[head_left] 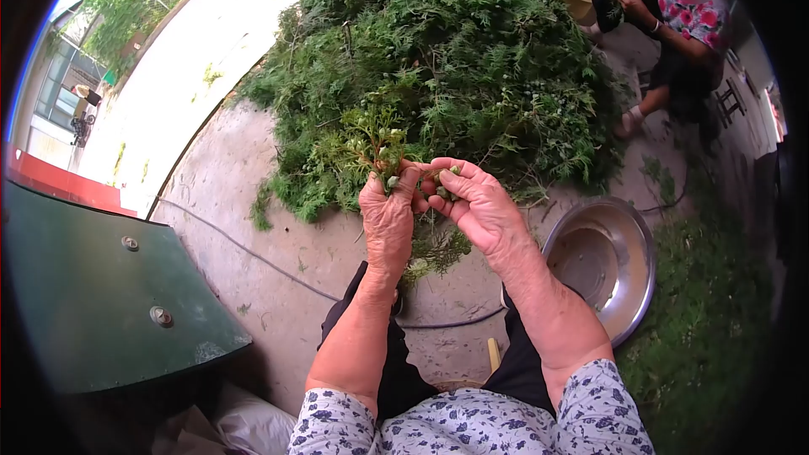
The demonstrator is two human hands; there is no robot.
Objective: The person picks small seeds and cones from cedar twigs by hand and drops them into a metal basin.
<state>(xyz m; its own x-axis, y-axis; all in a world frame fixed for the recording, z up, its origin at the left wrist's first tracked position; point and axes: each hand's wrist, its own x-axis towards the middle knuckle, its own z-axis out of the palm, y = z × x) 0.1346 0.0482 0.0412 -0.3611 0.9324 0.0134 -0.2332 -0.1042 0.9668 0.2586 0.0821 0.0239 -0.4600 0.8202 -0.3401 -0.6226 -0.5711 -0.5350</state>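
Both forearms reach forward from the lap, the hands meeting just before the heap of green branches [438, 76]. The left hand [389, 215] is closed round a leafy sprig [371, 145], thumb uppermost; the right hand [472, 202], palm turned partly up, curls its fingers round small green cones [447, 185] beside it.

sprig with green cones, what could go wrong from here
The green cones in the right hand could drop to the floor, since the metal basin is off to the right, not under the grip. Pinched by the left hand, the sprig might shed bits. The cord on the floor could trip someone.
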